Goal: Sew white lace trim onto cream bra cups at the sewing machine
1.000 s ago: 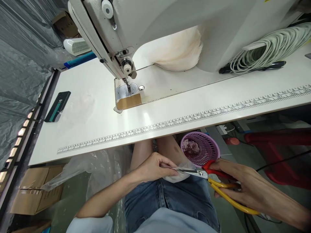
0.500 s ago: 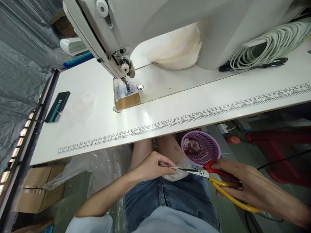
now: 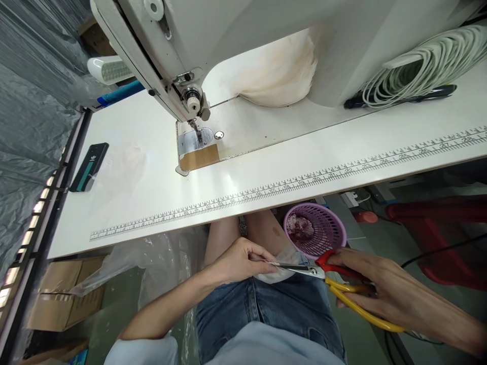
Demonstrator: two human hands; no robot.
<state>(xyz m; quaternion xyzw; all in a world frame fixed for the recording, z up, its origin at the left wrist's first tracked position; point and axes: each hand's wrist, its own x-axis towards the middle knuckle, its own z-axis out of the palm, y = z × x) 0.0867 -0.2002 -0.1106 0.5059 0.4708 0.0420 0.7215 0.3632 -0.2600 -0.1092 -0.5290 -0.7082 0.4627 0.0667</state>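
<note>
Over my lap, my left hand (image 3: 238,261) is closed in a pinch on a small white fabric piece (image 3: 279,272). My right hand (image 3: 375,289) grips scissors (image 3: 335,286) with one red and one yellow handle. Their steel blades point left and lie against the fabric piece next to my left fingers. Both hands are below the front edge of the white sewing table (image 3: 247,172). The sewing machine (image 3: 213,45) stands on the table above them.
A purple basket (image 3: 315,230) with scraps sits under the table near my right hand. A dark phone (image 3: 89,166) lies at the table's left. Coiled white cord (image 3: 422,71) and pale folded fabric (image 3: 277,76) rest near the machine. Cardboard boxes (image 3: 64,299) and clear plastic lie lower left.
The blades have closed a little on the fabric piece and the handles have come nearer together. Both hands stay in place; the view has shifted slightly.
</note>
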